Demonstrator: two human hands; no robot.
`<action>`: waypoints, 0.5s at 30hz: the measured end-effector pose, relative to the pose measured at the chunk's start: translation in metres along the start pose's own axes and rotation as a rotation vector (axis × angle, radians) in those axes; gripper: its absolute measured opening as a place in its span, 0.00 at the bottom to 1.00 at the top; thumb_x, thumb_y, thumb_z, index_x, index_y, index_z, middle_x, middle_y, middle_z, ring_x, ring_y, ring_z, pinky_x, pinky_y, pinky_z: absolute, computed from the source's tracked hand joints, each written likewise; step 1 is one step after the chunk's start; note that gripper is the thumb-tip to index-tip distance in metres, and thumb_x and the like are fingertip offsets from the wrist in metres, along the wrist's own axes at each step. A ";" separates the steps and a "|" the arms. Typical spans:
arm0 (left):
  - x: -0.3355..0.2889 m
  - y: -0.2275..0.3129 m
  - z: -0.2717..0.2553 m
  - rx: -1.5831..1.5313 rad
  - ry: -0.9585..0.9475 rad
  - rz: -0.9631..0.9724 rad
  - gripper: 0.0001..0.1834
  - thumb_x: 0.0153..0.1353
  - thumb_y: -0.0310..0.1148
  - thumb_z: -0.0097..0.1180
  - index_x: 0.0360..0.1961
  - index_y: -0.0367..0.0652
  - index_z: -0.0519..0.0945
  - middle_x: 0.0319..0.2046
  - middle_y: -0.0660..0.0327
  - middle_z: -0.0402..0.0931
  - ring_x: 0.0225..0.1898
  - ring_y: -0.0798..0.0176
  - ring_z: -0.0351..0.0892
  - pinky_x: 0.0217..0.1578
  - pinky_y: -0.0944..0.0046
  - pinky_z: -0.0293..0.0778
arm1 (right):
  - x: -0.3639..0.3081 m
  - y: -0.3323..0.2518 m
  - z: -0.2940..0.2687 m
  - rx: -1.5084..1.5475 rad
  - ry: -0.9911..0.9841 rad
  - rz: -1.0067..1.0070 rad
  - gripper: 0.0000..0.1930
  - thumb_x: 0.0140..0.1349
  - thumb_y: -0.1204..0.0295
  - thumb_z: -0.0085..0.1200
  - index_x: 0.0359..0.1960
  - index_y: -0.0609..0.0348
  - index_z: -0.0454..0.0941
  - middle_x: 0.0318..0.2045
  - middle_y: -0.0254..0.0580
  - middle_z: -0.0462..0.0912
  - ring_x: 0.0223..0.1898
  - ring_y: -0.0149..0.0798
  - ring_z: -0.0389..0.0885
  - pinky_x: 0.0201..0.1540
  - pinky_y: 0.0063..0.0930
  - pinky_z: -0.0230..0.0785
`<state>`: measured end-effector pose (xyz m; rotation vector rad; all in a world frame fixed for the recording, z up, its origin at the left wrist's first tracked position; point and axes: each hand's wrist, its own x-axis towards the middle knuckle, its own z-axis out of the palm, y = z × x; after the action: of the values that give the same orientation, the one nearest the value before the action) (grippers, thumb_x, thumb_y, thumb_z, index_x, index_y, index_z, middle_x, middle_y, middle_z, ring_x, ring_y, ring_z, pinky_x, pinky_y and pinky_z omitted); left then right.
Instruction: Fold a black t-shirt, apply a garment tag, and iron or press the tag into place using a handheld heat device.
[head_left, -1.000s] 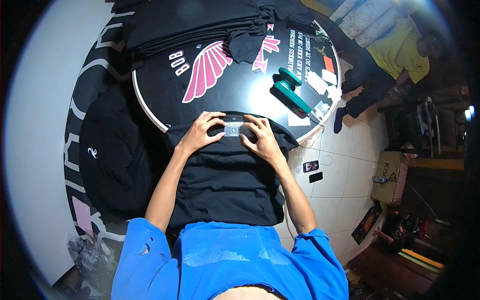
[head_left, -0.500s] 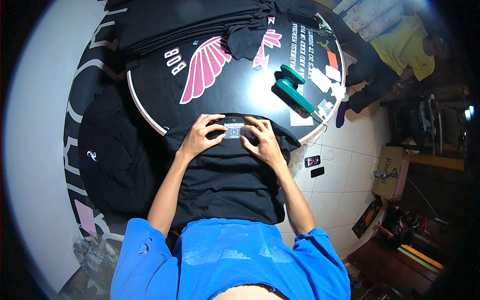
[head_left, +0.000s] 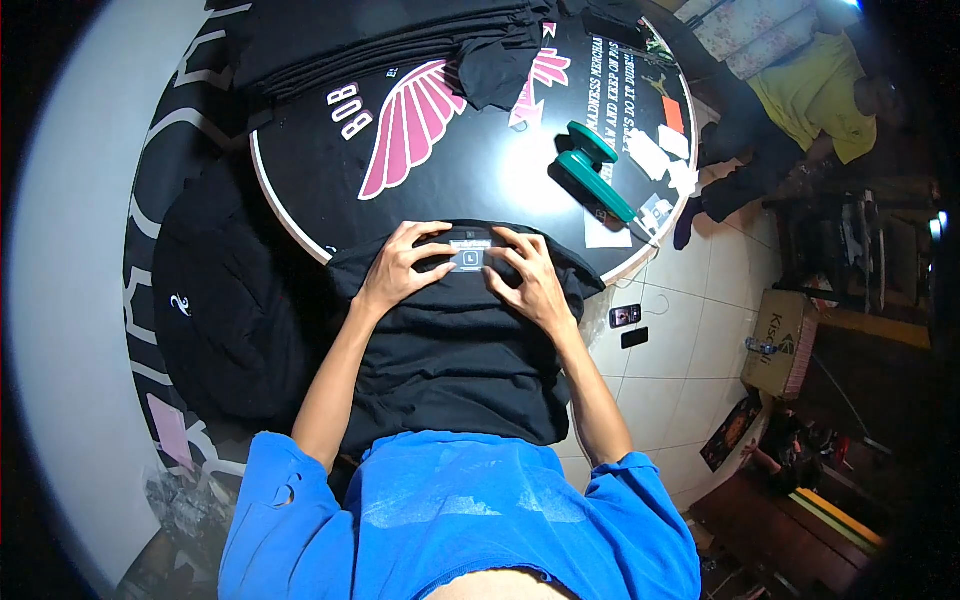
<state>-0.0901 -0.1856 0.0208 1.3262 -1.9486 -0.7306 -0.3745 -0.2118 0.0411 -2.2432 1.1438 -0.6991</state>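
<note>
A black shirt [head_left: 460, 350] lies over my lap and the near edge of the round table. At its upper edge sits a small grey rectangular label [head_left: 470, 262] with white print. My left hand [head_left: 408, 268] has its bent thumb and fingers at the label's left edge. From the other side, my right hand [head_left: 523, 268] curls its thumb and fingers at the right edge. Both hands rest on the shirt cloth, the label lying between them. Whether the label is loose or fixed to the cloth I cannot tell.
On the round black table [head_left: 480, 170] lie a green handheld tool like a small iron [head_left: 597, 175], white slips [head_left: 650, 155] and a stack of black garments [head_left: 380, 50]. More black cloth [head_left: 230, 310] is at left. Two phones [head_left: 630, 327] lie on the tiled floor; a person [head_left: 810, 100] sits far right.
Both hands keep nearly the same place at the label, with only slight finger shifts. The view has tilted a little, so the table appears slightly shifted.
</note>
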 end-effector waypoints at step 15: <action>0.001 0.003 -0.002 0.008 -0.001 -0.003 0.18 0.63 0.37 0.79 0.54 0.49 0.96 0.67 0.58 0.86 0.66 0.51 0.80 0.70 0.49 0.78 | -0.001 -0.001 0.000 0.001 0.006 -0.008 0.18 0.67 0.67 0.72 0.57 0.54 0.89 0.72 0.44 0.81 0.64 0.54 0.79 0.72 0.48 0.76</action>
<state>-0.0906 -0.1853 0.0240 1.3336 -1.9528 -0.7254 -0.3746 -0.2107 0.0415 -2.2472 1.1382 -0.7097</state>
